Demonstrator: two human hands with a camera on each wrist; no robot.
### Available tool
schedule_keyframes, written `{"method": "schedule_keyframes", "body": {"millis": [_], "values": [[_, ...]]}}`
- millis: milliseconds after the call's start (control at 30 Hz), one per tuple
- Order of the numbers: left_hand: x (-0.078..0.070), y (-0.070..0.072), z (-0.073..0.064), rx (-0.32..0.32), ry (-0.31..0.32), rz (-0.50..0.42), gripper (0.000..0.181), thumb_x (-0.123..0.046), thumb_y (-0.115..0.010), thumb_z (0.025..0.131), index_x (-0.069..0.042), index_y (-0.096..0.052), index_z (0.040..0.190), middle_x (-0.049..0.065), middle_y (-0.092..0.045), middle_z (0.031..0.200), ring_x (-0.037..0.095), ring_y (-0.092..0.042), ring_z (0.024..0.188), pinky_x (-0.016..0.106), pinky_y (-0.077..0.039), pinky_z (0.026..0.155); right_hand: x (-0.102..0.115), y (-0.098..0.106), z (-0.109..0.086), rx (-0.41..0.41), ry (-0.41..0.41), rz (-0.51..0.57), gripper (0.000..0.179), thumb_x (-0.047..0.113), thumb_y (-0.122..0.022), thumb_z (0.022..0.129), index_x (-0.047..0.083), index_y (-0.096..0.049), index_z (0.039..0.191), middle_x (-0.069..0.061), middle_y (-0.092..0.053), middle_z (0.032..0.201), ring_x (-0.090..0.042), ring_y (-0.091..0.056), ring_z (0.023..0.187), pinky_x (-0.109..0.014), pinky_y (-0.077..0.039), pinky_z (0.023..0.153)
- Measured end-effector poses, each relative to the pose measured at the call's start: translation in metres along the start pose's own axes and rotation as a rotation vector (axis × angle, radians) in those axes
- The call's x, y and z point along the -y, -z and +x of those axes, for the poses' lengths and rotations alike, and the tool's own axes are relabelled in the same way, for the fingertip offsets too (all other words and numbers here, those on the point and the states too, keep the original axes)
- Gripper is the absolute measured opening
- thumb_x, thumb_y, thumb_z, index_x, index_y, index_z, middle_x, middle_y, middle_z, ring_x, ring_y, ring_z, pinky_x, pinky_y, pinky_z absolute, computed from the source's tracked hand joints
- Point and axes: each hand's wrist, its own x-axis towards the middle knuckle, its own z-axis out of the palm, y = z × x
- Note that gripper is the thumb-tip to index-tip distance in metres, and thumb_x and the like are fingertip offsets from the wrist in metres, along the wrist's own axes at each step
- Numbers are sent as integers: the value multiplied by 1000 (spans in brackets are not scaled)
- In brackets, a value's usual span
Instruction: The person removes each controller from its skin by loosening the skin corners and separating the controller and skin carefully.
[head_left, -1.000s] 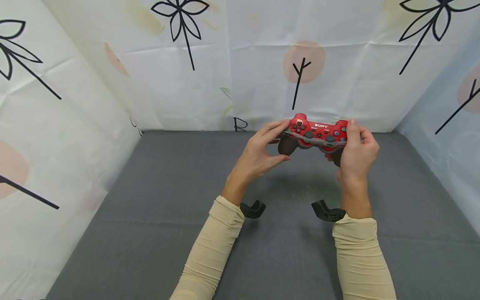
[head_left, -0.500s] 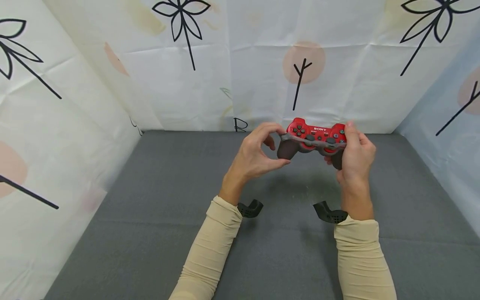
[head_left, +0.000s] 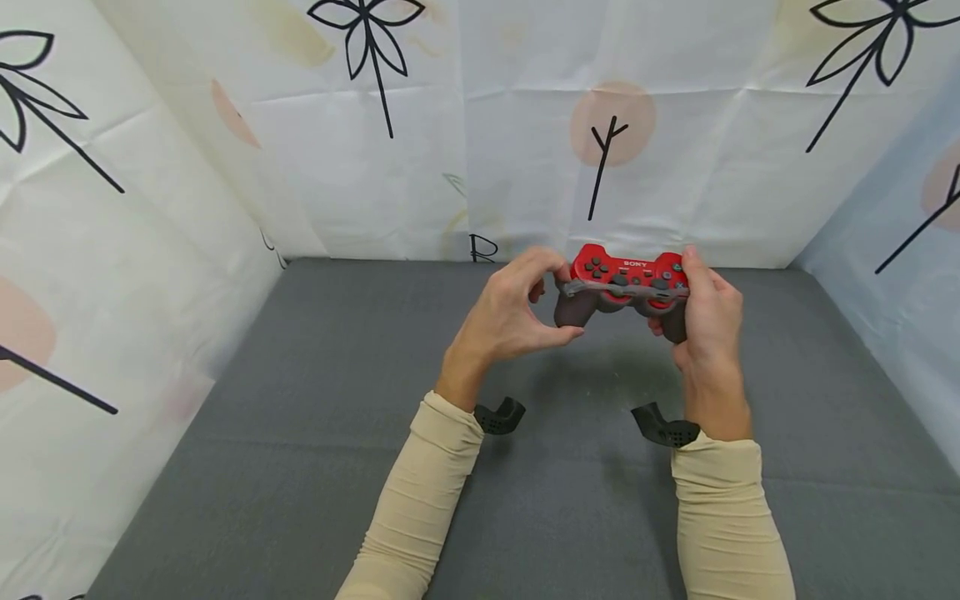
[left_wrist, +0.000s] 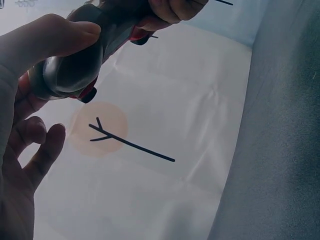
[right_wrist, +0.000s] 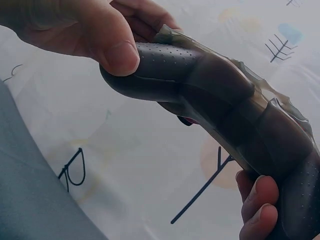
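A red Sony game controller [head_left: 632,268] is held in the air near the back of the table, its buttons facing up toward the head camera. A dark grey, rubbery cover [head_left: 576,307] wraps its handles and underside; in the right wrist view its loose, translucent edge [right_wrist: 290,106] stands off the body. My left hand [head_left: 504,312] pinches the left handle, thumb underneath and index finger curled at the upper corner. The right hand [head_left: 711,321] grips the right handle, thumb on the face edge and fingers behind, where the left wrist view shows them curled.
A grey cloth-covered table [head_left: 360,358] lies below the hands. White patterned fabric walls [head_left: 517,150] close in the back and both sides. Black wrist mounts [head_left: 500,416] stick out inward from the cuffs of the beige sleeves [head_left: 420,500].
Both hands have lowered the controller slightly and shifted it a little left. The left fingers, which lay straighter along its upper corner, have curled in at the cover's edge.
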Motion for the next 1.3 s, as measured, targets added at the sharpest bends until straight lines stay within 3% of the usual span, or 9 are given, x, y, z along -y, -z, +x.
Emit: {"method": "schedule_keyframes", "body": {"millis": [167, 433, 533, 667, 800, 900, 1000, 1100, 1300], "values": [[0, -3, -1, -5, -13, 20, 46, -23, -90, 73, -10, -60, 106, 0, -58, 101, 8, -45, 78, 20, -41, 70, 0, 2, 1, 1, -12, -7, 41, 44, -68, 97, 6, -69, 81, 0, -67, 56, -13, -52, 36, -23, -45, 38], [2, 2, -1, -50, 10, -47, 32, -17, -86, 79, -8, -56, 86, 2, -54, 83, 13, -48, 73, 25, -44, 66, -8, -8, 0, 78, -22, -90, 38, 45, -63, 99, 10, -67, 89, 3, -66, 59, -12, -52, 39, -23, -47, 42], [3, 6, -2, 2, 80, -43, 34, -18, -86, 81, -9, -56, 94, 2, -55, 91, 12, -54, 79, 24, -49, 72, -9, -11, 0, 58, -5, -109, 39, 46, -63, 99, 8, -63, 92, 3, -66, 59, -13, -53, 38, -23, -48, 42], [4, 7, -3, 77, 228, -82, 47, -23, -88, 81, -10, -54, 110, 3, -56, 106, 11, -61, 89, 25, -56, 82, -10, -10, -1, 47, -7, -109, 38, 45, -61, 101, 8, -59, 95, 4, -68, 61, -13, -55, 39, -23, -49, 43], [5, 3, -4, 119, 350, -146, 78, -27, -92, 76, -15, -46, 137, 3, -50, 132, 13, -60, 97, 32, -58, 84, -9, -9, -2, 57, -15, -104, 36, 45, -59, 101, 9, -58, 103, 4, -69, 65, -12, -58, 40, -22, -51, 44], [6, 0, -4, 145, 367, -153, 103, -25, -93, 74, -23, -31, 156, 3, -42, 149, 16, -55, 99, 32, -56, 83, -7, -9, -2, 70, -12, -112, 38, 47, -59, 101, 10, -58, 108, 3, -70, 68, -12, -59, 41, -22, -52, 45], [7, -3, -4, 162, 354, -153, 116, -24, -94, 73, -30, -20, 162, 3, -39, 156, 17, -53, 99, 32, -52, 82, -5, -8, -3, 126, -14, -114, 39, 48, -57, 102, 10, -58, 112, 3, -70, 71, -13, -61, 44, -23, -54, 48], [7, -4, -4, 139, 337, -202, 109, -16, -90, 76, -26, -24, 161, 5, -41, 155, 17, -57, 107, 29, -52, 87, -2, -8, -5, 230, -6, -99, 41, 49, -51, 104, 10, -54, 116, 4, -71, 75, -13, -64, 48, -24, -56, 52], [3, -1, -2, -38, 290, -307, 82, 4, -69, 79, -15, -38, 153, 9, -45, 149, 15, -56, 113, 25, -51, 83, 2, -10, -6, 497, 31, -57, 53, 52, -34, 108, 10, -48, 136, 2, -74, 99, -15, -72, 66, -27, -60, 63]]}}
